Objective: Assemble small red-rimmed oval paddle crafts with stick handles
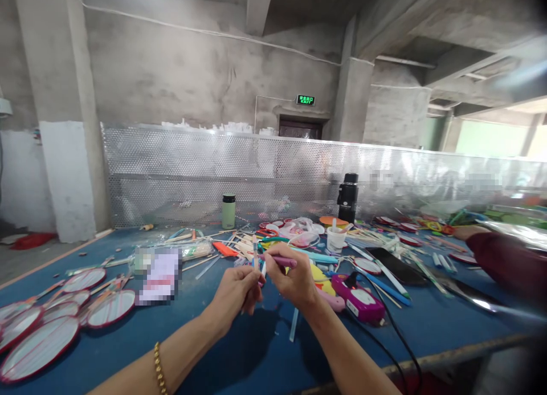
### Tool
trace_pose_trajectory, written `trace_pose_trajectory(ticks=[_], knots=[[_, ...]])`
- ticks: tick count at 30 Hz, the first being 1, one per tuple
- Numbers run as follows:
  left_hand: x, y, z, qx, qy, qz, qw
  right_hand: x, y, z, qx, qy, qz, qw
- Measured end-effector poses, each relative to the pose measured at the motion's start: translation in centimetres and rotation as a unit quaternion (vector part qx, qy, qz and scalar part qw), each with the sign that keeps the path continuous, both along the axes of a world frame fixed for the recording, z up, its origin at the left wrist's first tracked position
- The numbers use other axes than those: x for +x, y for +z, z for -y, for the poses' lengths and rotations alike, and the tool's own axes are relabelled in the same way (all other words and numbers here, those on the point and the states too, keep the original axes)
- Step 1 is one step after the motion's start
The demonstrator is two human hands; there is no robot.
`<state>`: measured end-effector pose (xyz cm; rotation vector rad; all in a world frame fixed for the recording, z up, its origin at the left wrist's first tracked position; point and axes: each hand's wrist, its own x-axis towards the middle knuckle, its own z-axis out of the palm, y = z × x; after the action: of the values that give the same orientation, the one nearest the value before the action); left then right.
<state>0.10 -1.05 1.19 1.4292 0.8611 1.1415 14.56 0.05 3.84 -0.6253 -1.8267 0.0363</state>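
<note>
Left hand (240, 288) is pinching a slim upright stick (255, 249); right hand (294, 276) is gripping a purple pen-like tool (285, 260) beside it; magenta device (371, 312) is lying nearby.

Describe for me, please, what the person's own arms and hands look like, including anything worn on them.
The left hand and right hand are ungloved. Both forearms are bare as far as they show, with no sleeves in view. A gold-coloured bracelet of round beads circles the left one; the right shows no jewellery.
</note>
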Motion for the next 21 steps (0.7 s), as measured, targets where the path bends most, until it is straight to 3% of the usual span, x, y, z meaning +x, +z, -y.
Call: trace_pose_trajectory(ticks=[21], knots=[[-0.04, -0.33, -0.30, 0.000, -0.003, 0.001, 1.000, -0.09, 0.02, -0.03, -0.006, -0.026, 0.007, 1.000]])
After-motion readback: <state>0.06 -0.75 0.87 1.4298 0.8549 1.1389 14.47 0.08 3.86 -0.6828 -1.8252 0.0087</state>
